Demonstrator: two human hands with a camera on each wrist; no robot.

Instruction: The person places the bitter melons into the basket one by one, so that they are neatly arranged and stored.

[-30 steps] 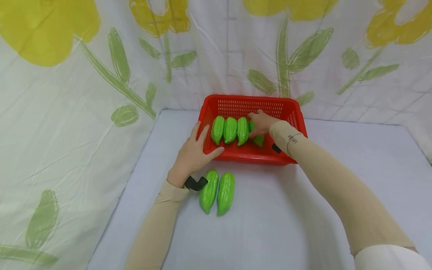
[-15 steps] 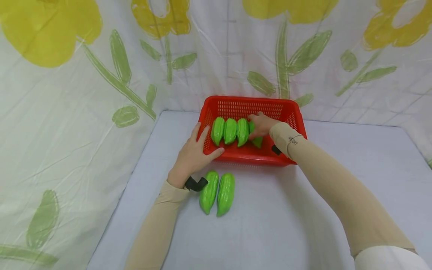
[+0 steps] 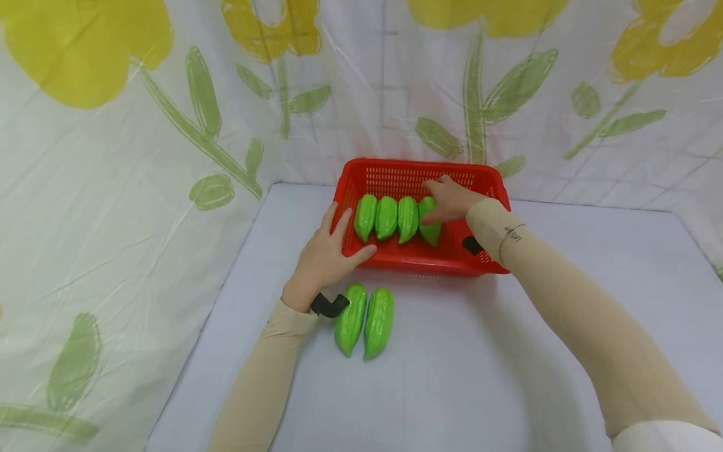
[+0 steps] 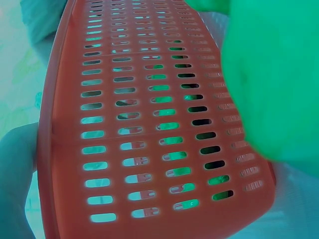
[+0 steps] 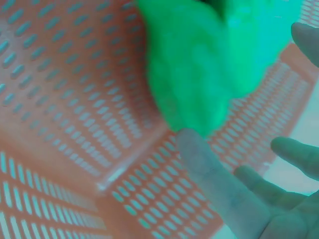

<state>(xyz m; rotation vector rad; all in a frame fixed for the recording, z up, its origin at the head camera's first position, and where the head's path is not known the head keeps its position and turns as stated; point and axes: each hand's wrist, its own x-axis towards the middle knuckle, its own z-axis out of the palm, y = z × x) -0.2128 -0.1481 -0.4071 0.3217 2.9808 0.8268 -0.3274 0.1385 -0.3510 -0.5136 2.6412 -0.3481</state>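
Observation:
A row of green bitter melons, the rightmost one (image 3: 432, 233) included, lies side by side in a red perforated basket (image 3: 418, 262). My right hand (image 3: 450, 199) is over the basket just above that rightmost melon, fingers spread. In the right wrist view a gap shows between most fingers and the melon (image 5: 187, 69), while the thumb tip appears close to its end. My left hand (image 3: 321, 256) rests on the basket's front left corner with straight, spread fingers. Two more bitter melons, a left one (image 3: 351, 320) and a right one (image 3: 379, 323), lie on the table in front, near my left wrist.
The basket stands on a white-covered table (image 3: 452, 376), close to a flower-printed curtain (image 3: 384, 94) behind it. That cloth also runs along the left side. Black straps (image 3: 330, 306) sit at both wrists.
My right hand has let go of the rightmost melon in the basket and risen slightly up and to the right. My left hand has stayed on the basket's corner.

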